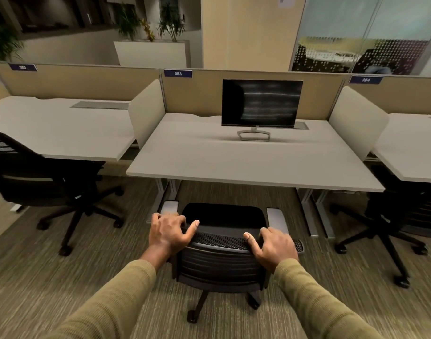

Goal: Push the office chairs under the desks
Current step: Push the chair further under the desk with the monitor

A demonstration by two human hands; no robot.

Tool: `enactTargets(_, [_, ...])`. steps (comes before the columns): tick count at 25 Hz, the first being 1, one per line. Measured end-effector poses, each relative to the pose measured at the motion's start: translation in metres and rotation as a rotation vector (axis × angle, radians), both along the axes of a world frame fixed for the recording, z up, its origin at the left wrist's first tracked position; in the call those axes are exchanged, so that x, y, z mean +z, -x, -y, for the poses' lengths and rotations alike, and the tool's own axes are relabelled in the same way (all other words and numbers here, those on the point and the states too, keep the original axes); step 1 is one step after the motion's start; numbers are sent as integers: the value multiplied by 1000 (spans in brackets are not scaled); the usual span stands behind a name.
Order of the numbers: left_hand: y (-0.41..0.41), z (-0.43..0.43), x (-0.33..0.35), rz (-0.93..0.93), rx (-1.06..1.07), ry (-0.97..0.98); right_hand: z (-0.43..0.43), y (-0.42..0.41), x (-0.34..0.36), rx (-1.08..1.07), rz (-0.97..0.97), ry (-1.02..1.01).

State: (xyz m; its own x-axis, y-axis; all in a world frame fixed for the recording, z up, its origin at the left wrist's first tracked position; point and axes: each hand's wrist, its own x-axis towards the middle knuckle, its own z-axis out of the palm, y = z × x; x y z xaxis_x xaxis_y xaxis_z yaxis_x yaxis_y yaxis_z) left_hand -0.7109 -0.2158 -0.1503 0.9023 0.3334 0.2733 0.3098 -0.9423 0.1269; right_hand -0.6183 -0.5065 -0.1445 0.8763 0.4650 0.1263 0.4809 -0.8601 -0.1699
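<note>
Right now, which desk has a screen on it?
The middle desk, labelled 383 and straight ahead of the chair both hands are holding. A dark monitor stands on it; no screen shows on its neighbours.

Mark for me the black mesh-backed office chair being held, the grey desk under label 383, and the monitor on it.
Black mesh-backed office chair [221,261]: head view, on the backrest's rear.
Grey desk under label 383 [197,155]: head view, bare top, left of centre.
Black-screened monitor [261,102]: head view, middle of the screen.

Black mesh chair [221,243], pale grey table [234,157], olive sleeves [111,304], streaked brown-green carpet [50,277], tan partitions [197,94].
</note>
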Motion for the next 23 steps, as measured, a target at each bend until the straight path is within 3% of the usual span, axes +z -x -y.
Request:
enactTargets(6, [-13,36,-1,6,-24,-4,60,6,-32,45,177,-111])
enactTargets(12, [-14,57,-16,-29,-273,-197,95,-11,-41,84,132,-127])
enactTargets(23, [-72,90,-8,-72,-242,-222,123,-85,-34,145,132,-150])
